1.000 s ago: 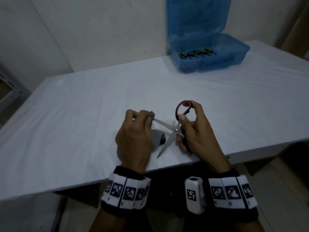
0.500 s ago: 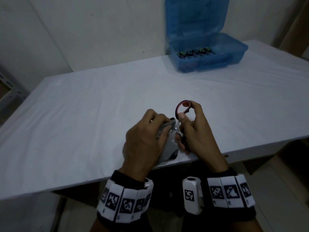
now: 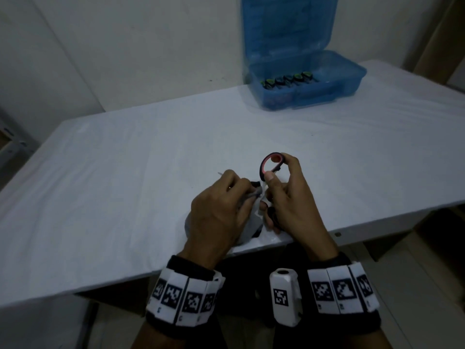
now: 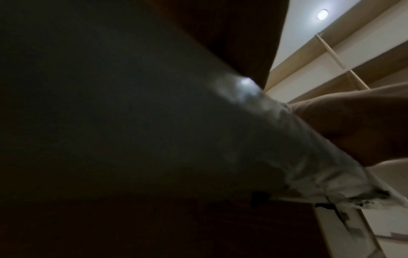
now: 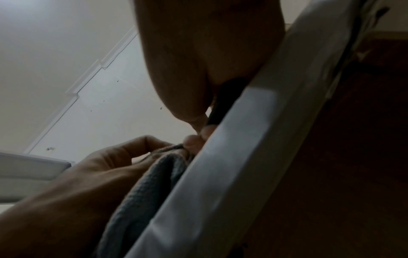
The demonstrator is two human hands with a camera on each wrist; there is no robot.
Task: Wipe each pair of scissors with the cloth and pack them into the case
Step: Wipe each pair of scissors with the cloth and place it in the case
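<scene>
My right hand (image 3: 289, 202) is closed around the handles of the scissors (image 3: 270, 165), just above the near edge of the table (image 3: 125, 172). My left hand (image 3: 219, 212) is beside it, with fingers curled around the grey cloth (image 5: 141, 192) and pressing it on the blades. The open blue case (image 3: 327, 79) stands at the far side of the table, with other scissors inside.

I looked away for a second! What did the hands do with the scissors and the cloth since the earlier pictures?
The left hand slid the grey cloth from the blade tip in toward the pivot, so the blades of the scissors are now almost hidden. The right hand kept gripping the red-lined handles in the same spot. The blue case stayed open at the back of the table.
</scene>
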